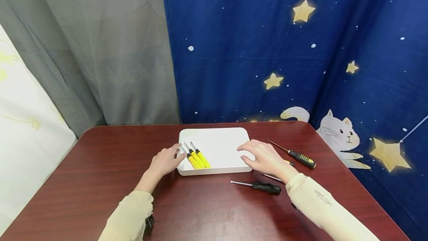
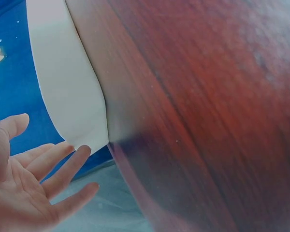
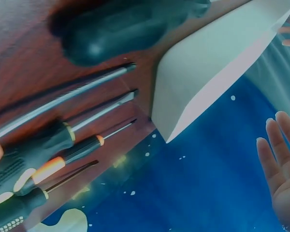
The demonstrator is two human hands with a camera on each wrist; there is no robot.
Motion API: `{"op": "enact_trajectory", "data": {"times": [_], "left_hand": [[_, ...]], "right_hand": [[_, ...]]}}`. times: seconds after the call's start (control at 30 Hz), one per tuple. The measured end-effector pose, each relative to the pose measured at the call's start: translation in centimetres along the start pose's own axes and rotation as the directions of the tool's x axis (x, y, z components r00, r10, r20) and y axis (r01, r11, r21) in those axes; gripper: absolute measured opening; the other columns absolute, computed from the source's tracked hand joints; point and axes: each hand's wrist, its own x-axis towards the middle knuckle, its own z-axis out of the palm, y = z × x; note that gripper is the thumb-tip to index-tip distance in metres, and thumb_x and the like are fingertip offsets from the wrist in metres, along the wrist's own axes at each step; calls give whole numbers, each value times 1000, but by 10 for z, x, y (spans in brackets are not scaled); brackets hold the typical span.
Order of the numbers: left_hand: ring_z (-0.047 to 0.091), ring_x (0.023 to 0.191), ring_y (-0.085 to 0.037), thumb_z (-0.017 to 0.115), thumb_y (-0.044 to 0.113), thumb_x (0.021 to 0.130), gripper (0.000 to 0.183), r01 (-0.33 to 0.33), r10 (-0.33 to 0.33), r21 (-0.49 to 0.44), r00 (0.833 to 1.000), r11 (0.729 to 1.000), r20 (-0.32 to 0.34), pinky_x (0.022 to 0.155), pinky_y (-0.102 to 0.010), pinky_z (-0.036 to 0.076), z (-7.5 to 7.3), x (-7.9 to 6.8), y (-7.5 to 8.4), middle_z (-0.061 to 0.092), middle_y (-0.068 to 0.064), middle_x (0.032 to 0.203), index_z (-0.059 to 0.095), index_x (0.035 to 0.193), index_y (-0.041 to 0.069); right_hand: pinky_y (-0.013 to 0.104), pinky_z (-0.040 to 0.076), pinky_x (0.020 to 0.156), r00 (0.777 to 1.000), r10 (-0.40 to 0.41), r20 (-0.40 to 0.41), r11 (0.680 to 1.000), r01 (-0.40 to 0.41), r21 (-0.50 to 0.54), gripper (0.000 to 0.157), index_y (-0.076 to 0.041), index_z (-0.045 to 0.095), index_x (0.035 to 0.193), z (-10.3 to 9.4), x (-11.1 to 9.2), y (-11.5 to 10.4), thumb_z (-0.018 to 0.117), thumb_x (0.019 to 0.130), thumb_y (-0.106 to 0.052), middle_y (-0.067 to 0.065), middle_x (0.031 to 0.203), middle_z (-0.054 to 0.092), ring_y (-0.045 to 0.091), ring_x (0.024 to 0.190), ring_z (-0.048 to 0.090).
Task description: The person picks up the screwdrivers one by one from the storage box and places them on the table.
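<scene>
A shallow white tray (image 1: 224,140) lies on the table, with three yellow-and-black screwdrivers (image 1: 198,158) side by side in its left part. My left hand (image 1: 164,161) is at the tray's left edge, fingers spread. In the left wrist view its fingertips (image 2: 84,150) overlap the end of the tray's wall. Over the right edge reaches my right hand (image 1: 264,156), thumb and fingers apart, nothing between them. From the right wrist, that hand (image 3: 285,169) shows loosely extended fingers beside the tray wall (image 3: 183,82).
Right of the tray lie several loose screwdrivers: one with a black handle (image 1: 266,188) in front, one black with yellow dots (image 1: 302,159) farther right, others partly hidden by the right forearm. Blue curtain (image 1: 234,66) and grey curtain (image 1: 110,55) hang behind the table.
</scene>
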Motion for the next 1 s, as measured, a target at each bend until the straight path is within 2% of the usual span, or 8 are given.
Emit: {"op": "enact_trajectory", "data": {"times": [0.27,1.0], "left_hand": [[54,94,-30,49,36,86,51,-2,2,3,1000,1000,-3,71,-49,41,-1,-1,1,57,-13,111,46,127,6],[54,95,-30,49,36,86,51,-17,17,9,1000,1000,-13,70,-48,42,0,0,1,58,-14,110,46,126,5]], "right_hand": [[31,46,64,1000,4,-14,1000,-4,8,21,-18,64,101,3,14,-2,59,82,-25,-7,98,60,9,92,54],[28,45,62,998,12,-57,1000,-11,24,19,-18,64,98,16,42,-8,59,80,-22,-6,93,61,7,85,55]]}}
